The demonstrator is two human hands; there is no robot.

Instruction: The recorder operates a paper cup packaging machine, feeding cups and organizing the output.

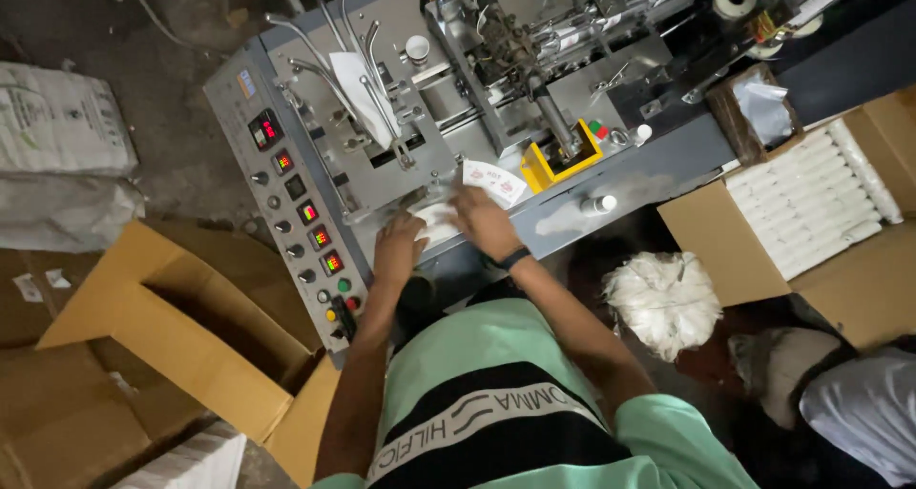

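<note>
Two hands on flat white paper pieces at a grey metal machine [611,179].
Left hand [399,249] and right hand [485,222], fingers spread, press the white paper stack [441,224] lying between them.

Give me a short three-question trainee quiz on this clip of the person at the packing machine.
1. True or false: both the left hand and the right hand rest on the stack of white printed sheets on the machine's ledge.
2. Which side of the person has the open cardboard box of white stacked rows? A) own left B) own right
3. Fill in: the control panel with red displays and knobs lies nearest the ____ hand.

Key: 1 true; 2 B; 3 left.
</note>
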